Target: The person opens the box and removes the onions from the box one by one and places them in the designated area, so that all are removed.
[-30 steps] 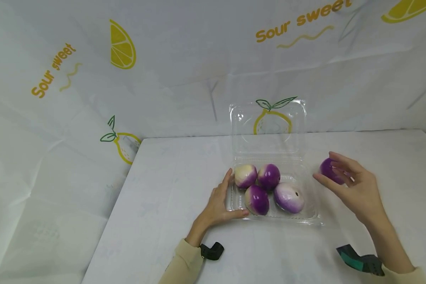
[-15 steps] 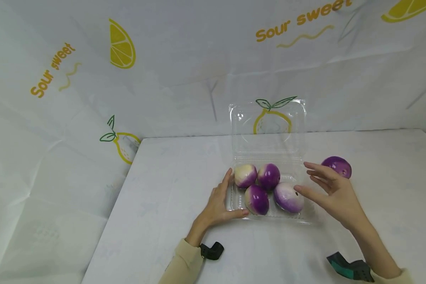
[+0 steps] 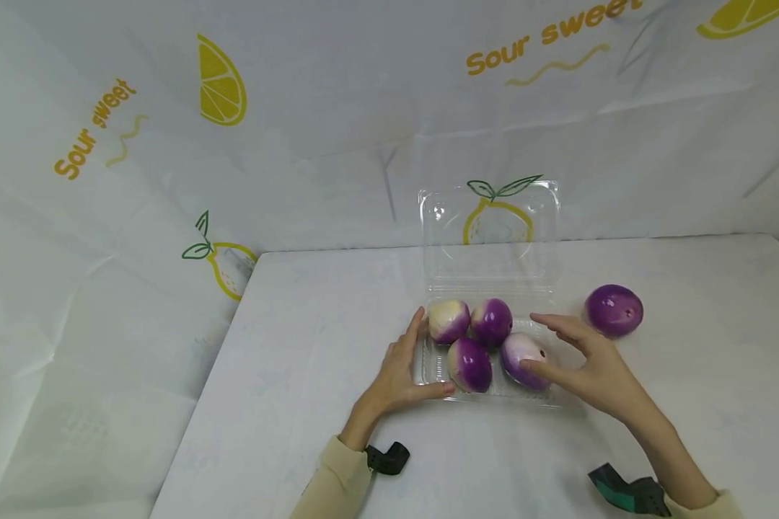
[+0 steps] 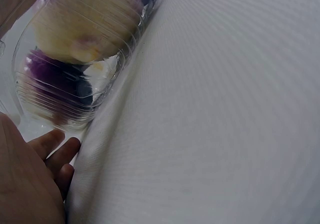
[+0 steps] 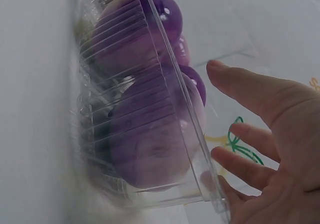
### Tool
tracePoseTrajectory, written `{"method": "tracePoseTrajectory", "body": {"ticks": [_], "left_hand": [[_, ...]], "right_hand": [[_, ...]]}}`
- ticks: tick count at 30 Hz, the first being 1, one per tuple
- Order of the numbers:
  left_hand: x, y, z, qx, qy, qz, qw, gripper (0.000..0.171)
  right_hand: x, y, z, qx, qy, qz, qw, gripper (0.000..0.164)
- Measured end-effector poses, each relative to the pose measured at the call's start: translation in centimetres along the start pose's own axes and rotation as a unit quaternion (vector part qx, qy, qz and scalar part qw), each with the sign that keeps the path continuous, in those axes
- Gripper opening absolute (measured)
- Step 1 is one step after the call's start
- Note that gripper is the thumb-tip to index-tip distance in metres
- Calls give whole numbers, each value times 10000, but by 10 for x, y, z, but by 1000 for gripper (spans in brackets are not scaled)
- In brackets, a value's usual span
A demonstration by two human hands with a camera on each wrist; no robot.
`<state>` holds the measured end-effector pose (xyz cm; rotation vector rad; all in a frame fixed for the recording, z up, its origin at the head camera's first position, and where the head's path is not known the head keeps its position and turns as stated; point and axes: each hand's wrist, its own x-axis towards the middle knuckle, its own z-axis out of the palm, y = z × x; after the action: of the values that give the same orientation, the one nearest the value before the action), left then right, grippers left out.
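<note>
A hinged clear plastic box (image 3: 438,375) holds several purple-and-white turnips. My left hand (image 3: 392,375) rests at its left end, thumb at the front rim and straight fingers along the side. Through the box wall in the left wrist view, a pale turnip (image 4: 85,21) shows beside that hand. My right hand (image 3: 591,364) is spread over the box's right end, thumb overlapping the pale purple turnip (image 3: 518,353). In the right wrist view its fingers (image 5: 245,166) are apart from one another, with nothing gripped. Outside the box, a purple turnip (image 3: 614,311) lies on the table to the right.
The box's transparent lid (image 3: 444,245) stands upright at the back, against the lemon-printed white cloth (image 3: 337,144). A white cover lies over the table (image 3: 298,346); its left edge runs diagonally past the left forearm.
My right hand has let go of the purple turnip, leaving it right of the box, and moved left over the box's right end. The left hand stays still.
</note>
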<state>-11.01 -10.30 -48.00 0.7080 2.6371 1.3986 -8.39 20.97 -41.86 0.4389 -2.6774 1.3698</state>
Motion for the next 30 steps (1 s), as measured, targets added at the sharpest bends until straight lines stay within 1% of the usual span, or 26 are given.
{"method": "tracePoseTrajectory", "body": {"ticks": [3,8,14,20,25,30], "left_hand": [[0,-1,0,2,15,59,10000,127],[0,-3,0,-38,14,139,9999,127],[0,-2,0,-8,-14,16,10000,127],[0,-2,1,-13,-62,-129,9999,126],[-1,-1,1,-3,-48,-85,10000,127],[-1,1,0,-22,-47,-120,9999,127]], "right_hand": [[1,1,0,-253,-147,17,9996,70],[3,1,0,-433,-374,13,9984,74],[5,-1,1,-778,-531,5,9956,75],[6,-3,3,-971,-632,90,9932,79],[6,-5,5,-1143,-720,75,9908,83],[5,-6,5,-1237,-771,53,9893,83]]}}
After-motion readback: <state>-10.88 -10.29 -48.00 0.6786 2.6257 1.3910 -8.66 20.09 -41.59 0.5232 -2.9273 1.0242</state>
